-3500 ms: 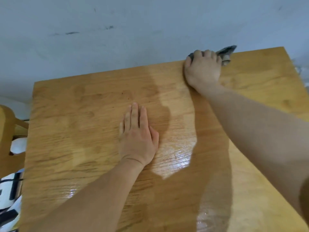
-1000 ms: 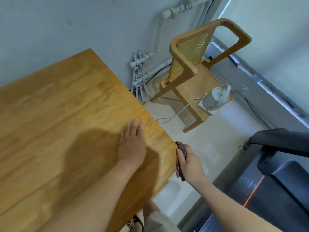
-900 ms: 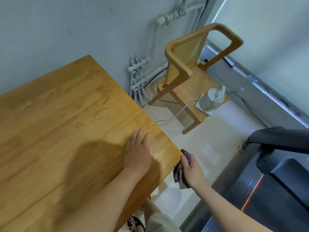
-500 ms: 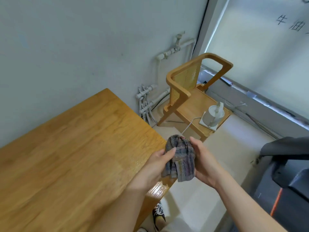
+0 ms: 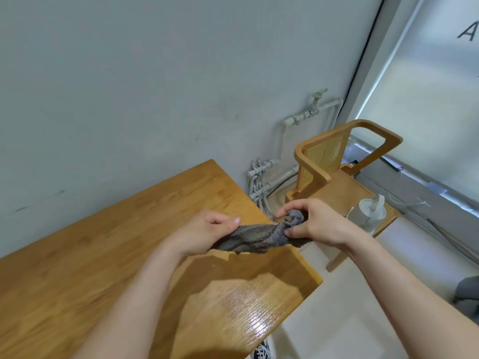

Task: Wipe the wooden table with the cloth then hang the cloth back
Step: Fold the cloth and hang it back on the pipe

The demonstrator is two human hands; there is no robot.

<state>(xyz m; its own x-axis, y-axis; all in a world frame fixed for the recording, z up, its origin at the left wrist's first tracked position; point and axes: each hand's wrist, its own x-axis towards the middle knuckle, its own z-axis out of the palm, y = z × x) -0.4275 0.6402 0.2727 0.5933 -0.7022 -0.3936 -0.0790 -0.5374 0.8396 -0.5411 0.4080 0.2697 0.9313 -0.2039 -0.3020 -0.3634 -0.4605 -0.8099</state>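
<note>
Held above the wooden table (image 5: 77, 281) corner: grey cloth (image 5: 256, 235), stretched and twisted. Clamped at either end by left hand (image 5: 207, 233) and right hand (image 5: 316, 225).

Grey ribbed woven cloth (image 5: 255, 237); honey-brown wood-grain table (image 5: 77, 268) w/ glossy sheen; tan wooden chair (image 5: 334, 177), pale cane-mesh back; white plastic kettle (image 5: 368, 216).

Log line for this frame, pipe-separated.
phase: wiping done, hanging not yet | cloth: bunched, above table corner | left hand: gripping | right hand: gripping
</note>
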